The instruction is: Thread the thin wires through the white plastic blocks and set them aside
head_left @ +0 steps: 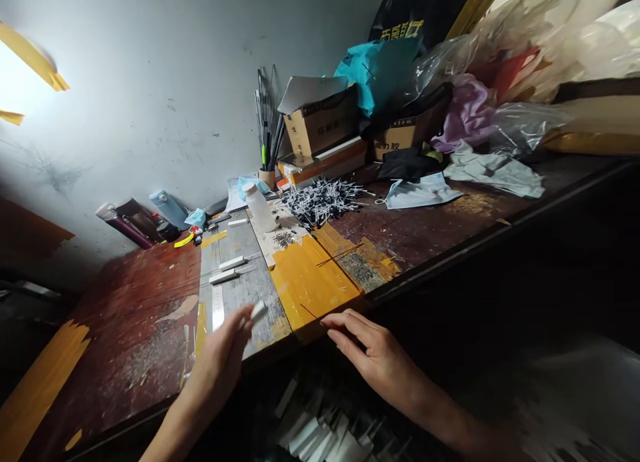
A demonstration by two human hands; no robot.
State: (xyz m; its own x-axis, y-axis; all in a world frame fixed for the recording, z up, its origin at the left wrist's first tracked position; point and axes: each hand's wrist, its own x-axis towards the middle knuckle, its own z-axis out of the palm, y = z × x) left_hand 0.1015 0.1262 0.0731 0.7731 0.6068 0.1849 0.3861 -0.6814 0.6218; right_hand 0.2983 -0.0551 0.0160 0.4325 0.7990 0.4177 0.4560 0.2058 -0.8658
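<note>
At the table's (120, 315) edge, left hand (223, 345) is pinching a white block (259, 311), right hand (370, 345) is curling nearly closed, hold unclear, three more blocks (223, 277) are lying behind, white pieces (325, 439) sitting below: looks partway, remainder unclear.

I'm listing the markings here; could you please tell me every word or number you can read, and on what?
"魔力胶", its first character blurry: lower box.
Upper box: characters too blurred to read.
Black bag: yellow characters, cut off and unclear.
White strip: any marks too small.
</note>
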